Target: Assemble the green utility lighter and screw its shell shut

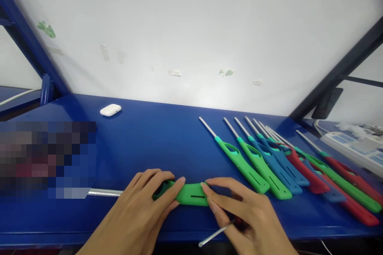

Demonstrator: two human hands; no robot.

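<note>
The left hand (140, 203) grips a green lighter (191, 195) near the front of the bench (149, 139), with its fingers bent around the middle. The right hand (251, 211) pinches the lighter's end. A thin metal stick (215, 237) pokes out from the right hand too. More lighters (279, 171) lie in a row to the right.

The left hand (146, 197) is back-upward, fingers bent and closed in a grip, fingertips aimed toward the right hand (248, 209). Facing it, near but apart, the right hand gathers its foremost fingertips in a pinch, knuckles bent. Each wrist sits behind its hand, slanting outward.
</note>
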